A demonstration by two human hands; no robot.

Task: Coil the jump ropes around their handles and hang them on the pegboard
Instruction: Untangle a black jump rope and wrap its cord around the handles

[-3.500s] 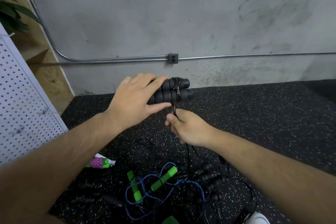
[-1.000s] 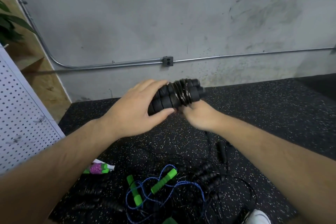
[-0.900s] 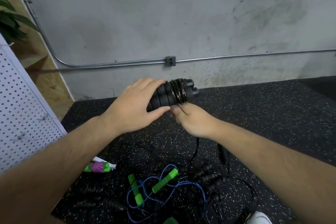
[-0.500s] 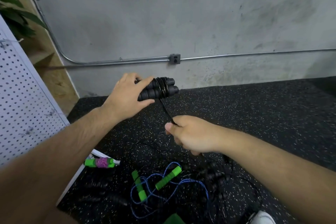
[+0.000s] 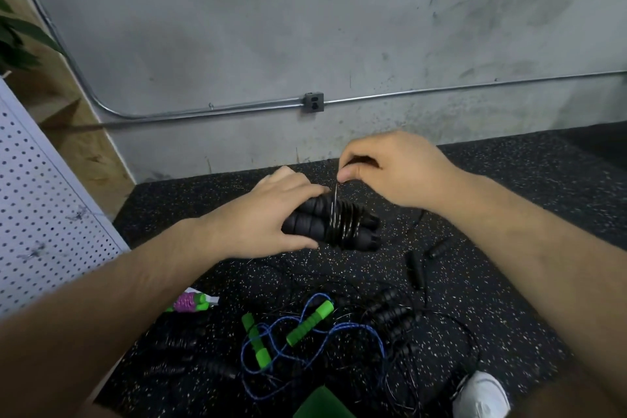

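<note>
My left hand [image 5: 261, 224] grips two black ribbed jump rope handles [image 5: 342, 226] held side by side, with several turns of thin black rope wound around their middle. Just above them my right hand [image 5: 390, 170] pinches the black rope [image 5: 335, 192] between thumb and fingers, and the strand runs down onto the coil. The white pegboard [image 5: 44, 210] leans at the left edge. On the floor below lies a blue rope with green handles [image 5: 308, 319] among a tangle of black ropes [image 5: 400, 319].
A black speckled rubber mat [image 5: 509, 214] covers the floor up to a grey concrete wall with a metal conduit and outlet box [image 5: 314, 102]. A purple and green handle [image 5: 188, 303] lies by the pegboard's foot. A white shoe [image 5: 481, 397] shows at the bottom right.
My right hand has come up from below the handles to above them, carrying the rope over the coil. The handles in my left hand have sunk lower and nearer to me.
</note>
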